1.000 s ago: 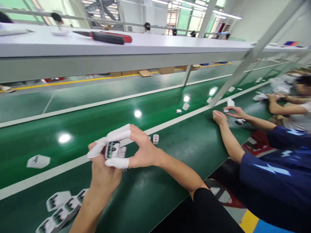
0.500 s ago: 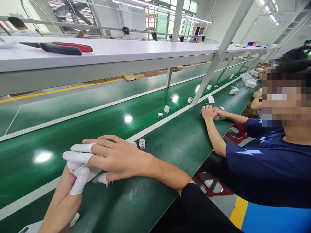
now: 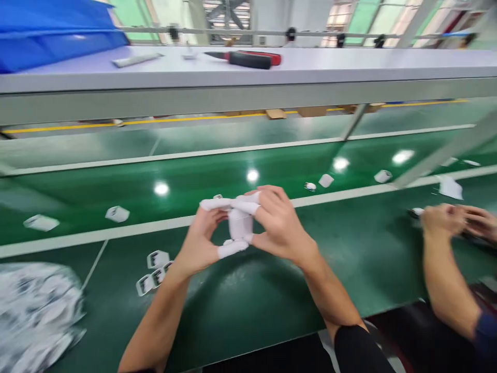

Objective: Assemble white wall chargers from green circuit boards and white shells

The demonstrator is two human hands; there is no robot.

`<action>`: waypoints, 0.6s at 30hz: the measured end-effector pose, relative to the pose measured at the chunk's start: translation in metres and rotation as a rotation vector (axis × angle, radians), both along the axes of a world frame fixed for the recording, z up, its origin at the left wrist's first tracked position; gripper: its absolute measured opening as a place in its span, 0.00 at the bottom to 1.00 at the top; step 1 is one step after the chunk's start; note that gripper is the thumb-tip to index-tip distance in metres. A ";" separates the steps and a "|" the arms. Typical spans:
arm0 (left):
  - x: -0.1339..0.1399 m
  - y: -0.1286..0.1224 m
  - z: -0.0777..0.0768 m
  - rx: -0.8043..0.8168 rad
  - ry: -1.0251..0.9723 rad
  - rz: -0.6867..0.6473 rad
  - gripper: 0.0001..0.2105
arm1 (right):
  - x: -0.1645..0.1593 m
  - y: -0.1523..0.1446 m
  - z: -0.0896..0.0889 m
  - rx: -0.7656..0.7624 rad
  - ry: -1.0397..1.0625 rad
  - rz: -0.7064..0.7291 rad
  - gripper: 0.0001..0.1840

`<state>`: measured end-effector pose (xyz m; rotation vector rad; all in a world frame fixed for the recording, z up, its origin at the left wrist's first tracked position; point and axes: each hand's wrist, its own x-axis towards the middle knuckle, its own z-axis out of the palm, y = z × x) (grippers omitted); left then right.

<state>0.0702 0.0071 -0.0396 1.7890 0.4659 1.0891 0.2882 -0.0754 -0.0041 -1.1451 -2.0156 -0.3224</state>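
Observation:
Between my two hands, above the green bench (image 3: 248, 316), is a small white charger housing (image 3: 240, 226). White finger cots cover several of my fingertips. My left hand (image 3: 200, 241) pinches the housing from the left, thumb below and fingers above. From the right, my right hand (image 3: 277, 223) closes on the same housing, its fingers over the top and its thumb low on the side. The fingers hide part of the housing. Beside my left forearm stand several white housings (image 3: 157, 259) with open ends and dark insides, one partly covered by the arm.
A clear plastic bag of white pieces (image 3: 39, 316) lies at left. White housings (image 3: 117, 214) and a small circuit part (image 3: 310, 186) sit on the green belt (image 3: 194, 191). Pliers (image 3: 248, 59) rest on the shelf (image 3: 349, 62). A co-worker's hands (image 3: 444, 220) are at right.
The view has swung left, bringing the bag and the open housings into sight. My hands, overlapped before, now face each other with the white housing visible between them.

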 end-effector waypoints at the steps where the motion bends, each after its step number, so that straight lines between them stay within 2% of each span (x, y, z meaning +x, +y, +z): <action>1: -0.001 0.001 -0.003 0.043 0.000 0.006 0.45 | 0.000 0.002 -0.002 0.028 0.015 0.009 0.26; 5: -0.005 0.004 -0.008 0.130 -0.007 0.008 0.44 | -0.003 0.006 -0.004 0.110 0.023 0.022 0.32; 10: -0.004 0.003 -0.004 0.175 -0.059 -0.005 0.44 | -0.006 0.004 0.001 0.126 0.036 0.036 0.37; 18: -0.003 0.004 -0.002 0.258 -0.107 0.008 0.42 | -0.002 0.004 -0.007 0.071 0.026 0.087 0.35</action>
